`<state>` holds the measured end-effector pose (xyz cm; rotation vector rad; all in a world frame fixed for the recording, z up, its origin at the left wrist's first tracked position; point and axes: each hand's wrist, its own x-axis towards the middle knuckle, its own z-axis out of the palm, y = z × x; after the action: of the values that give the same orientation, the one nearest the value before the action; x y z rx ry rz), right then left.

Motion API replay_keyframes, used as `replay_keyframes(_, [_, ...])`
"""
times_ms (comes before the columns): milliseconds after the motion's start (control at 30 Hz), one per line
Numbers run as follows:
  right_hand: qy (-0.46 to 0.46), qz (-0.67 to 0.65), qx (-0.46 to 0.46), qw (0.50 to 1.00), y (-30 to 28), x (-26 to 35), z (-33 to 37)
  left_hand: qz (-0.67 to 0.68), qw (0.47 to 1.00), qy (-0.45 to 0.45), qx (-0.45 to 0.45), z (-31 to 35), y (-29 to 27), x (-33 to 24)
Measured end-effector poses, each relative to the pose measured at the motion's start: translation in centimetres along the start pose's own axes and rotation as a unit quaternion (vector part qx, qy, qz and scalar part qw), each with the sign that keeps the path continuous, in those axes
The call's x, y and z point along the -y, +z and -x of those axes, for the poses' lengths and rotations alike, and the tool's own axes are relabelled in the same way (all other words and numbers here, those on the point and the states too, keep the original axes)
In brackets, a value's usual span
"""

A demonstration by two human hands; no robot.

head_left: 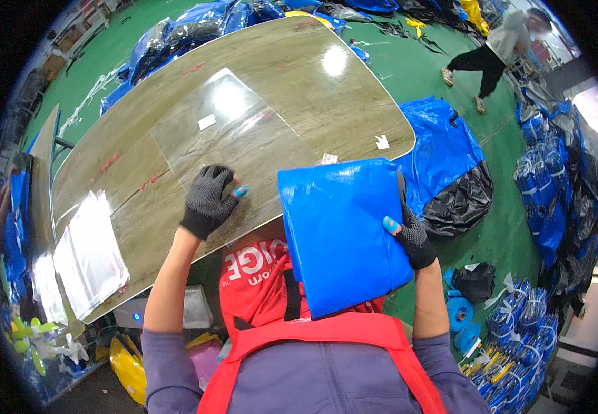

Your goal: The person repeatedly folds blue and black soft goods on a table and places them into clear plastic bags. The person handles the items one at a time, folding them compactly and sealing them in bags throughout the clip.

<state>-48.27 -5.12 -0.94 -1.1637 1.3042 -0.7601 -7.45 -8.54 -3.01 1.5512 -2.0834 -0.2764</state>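
In my right hand [415, 238], a folded blue plastic sheet [347, 234] is gripped by its right edge, with the thumb on top and the other fingers hidden behind it. The folded sheet hangs over the table's near edge, in front of my body. My left hand [209, 199] is over a clear plastic bag [243, 127] lying flat on the wood-patterned table [299, 62]. Its fingers are loosely bent, the thumb stands apart, and nothing shows between them. Both hands wear dark grey gloves, with blue wrapping on the thumb tips.
A stack of clear bags [92, 252] lies at the table's left end. Blue and black sheeting [444, 152] lies on the green floor at right. Tied blue bundles [520, 317] are piled farther right. A person [499, 55] walks at the far right.
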Motion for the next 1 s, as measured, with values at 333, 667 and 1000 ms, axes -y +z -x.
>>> replay_keyframes(333, [0.052,0.002,0.051,0.997,2.0,0.3,-3.0,0.136,0.991,0.007,-0.002,-1.7,4.3,2.0])
replay_keyframes(667, [0.054,0.029,0.035,0.997,1.8,0.8,-3.6,0.064,0.997,0.005,-0.041,-2.1,4.0,1.2])
replay_keyframes(1000, [0.059,0.035,0.083,0.994,6.3,3.3,-2.0,0.314,0.945,-0.090,0.012,-2.0,2.4,-0.3])
